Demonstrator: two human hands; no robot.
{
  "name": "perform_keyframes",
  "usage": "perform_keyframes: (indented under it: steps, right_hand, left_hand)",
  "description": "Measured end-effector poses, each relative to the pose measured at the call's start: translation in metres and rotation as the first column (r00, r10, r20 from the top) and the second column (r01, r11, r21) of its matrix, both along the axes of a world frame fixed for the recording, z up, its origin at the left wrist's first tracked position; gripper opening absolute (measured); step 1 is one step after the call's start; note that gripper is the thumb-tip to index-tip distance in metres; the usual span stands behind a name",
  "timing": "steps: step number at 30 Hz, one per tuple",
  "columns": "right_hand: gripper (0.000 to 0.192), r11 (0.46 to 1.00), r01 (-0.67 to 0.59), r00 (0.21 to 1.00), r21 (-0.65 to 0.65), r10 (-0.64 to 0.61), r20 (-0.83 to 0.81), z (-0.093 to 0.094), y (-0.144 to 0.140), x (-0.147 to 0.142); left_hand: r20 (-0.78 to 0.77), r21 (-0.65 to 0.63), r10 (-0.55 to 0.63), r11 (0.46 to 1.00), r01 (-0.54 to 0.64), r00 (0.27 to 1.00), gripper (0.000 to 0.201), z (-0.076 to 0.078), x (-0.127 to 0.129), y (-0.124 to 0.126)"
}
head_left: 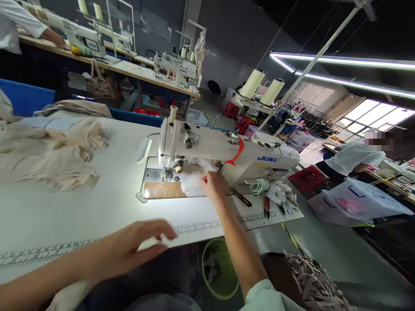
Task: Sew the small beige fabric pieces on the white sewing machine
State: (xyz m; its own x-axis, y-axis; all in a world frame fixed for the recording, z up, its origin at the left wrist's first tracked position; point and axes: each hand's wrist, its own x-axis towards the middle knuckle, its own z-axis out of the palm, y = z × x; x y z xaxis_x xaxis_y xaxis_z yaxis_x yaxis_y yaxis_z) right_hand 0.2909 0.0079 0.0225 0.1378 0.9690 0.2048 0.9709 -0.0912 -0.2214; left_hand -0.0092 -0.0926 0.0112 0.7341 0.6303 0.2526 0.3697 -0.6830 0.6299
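A white JUKI sewing machine (pixel 207 144) stands on the white table, its lamp lighting the needle area. White fabric (pixel 192 183) lies on the machine bed, partly behind the machine head and under its arm. At the right edge of this fabric is my right hand (pixel 213 185), thumb and fingers drawn together on the cloth. My left hand (pixel 142 239) hovers at the table's front edge over the printed ruler strip (pixel 201 225). Its thumb and fingers are apart, with nothing between them.
Beige fabric pieces (pixel 61 155) are heaped on the left. Dark thread snips (pixel 241 197), red-handled snips (pixel 266 207), coiled cord (pixel 258 186) and scraps (pixel 281 194) lie right. Below sits a green basket (pixel 220 268). Another person (pixel 353 157) works farther right.
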Motion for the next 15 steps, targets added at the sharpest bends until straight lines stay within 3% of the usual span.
perform_keyframes:
  steps: [1, 3, 7, 10, 15]
  right_hand:
    - [0.003, 1.0, -0.009, 1.0, -0.004, 0.009, 0.016, -0.003, 0.003, 0.0]
    - [0.004, 0.999, -0.042, 0.999, 0.008, 0.042, 0.026, -0.007, 0.003, 0.001]
    - [0.006, 0.99, -0.13, 0.991, 0.059, 0.13, 0.018, -0.012, -0.004, 0.008]
    - [0.005, 0.988, -0.143, 0.99, 0.061, 0.143, 0.002, -0.015, -0.004, 0.013]
    - [0.008, 0.988, -0.143, 0.989, 0.063, 0.145, -0.027, -0.018, -0.001, 0.015]
  left_hand:
    - [0.063, -0.042, -0.025, 0.999, 0.027, 0.998, 0.029, 0.007, 0.023, 0.022]
    - [0.137, 0.046, 0.009, 0.999, -0.015, 0.99, 0.026, 0.013, 0.068, 0.066]
    - [0.038, 0.196, 0.254, 0.946, -0.257, 0.966, 0.022, -0.002, 0.134, 0.131]
    - [-0.043, 0.247, 0.415, 0.886, -0.393, 0.909, 0.019, -0.014, 0.155, 0.152]
    - [-0.065, 0.31, 0.484, 0.841, -0.444, 0.872, 0.011, -0.015, 0.158, 0.158]
